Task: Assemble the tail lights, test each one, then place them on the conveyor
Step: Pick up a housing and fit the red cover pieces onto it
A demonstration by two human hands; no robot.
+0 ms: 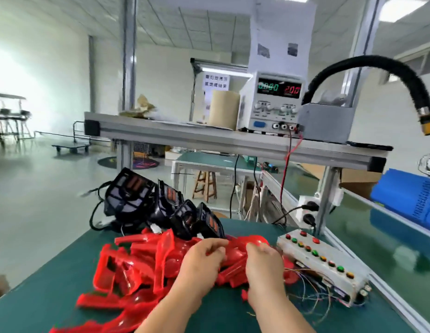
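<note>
Nearest the camera, two bare forearms reaching up from the bottom edge over a green tabletop (53, 292). Between them, a red lens (240, 246), at the right end of a heap of red lenses (127, 267) spread over the tabletop's middle and left. On its left end, the left hand (204, 258), fingers bent and gripping. On its right end, the right hand (264, 263), knuckles up, clasped round the plastic, fingertips hidden.

Just behind the heap, a row of black housings (161, 205) with trailing cables, near the tabletop's far edge. Just right of the right hand, a pale test box (329, 267) studded with red, green and yellow buttons, thin loose wires spilling from its near side. Beyond the box, a metal rail, then the green conveyor (377, 236) along the right, with a blue crate (406, 195) further right.

Bare green surface at near left. Above and behind, a shelf (209, 138) carrying a power supply (274, 104).
</note>
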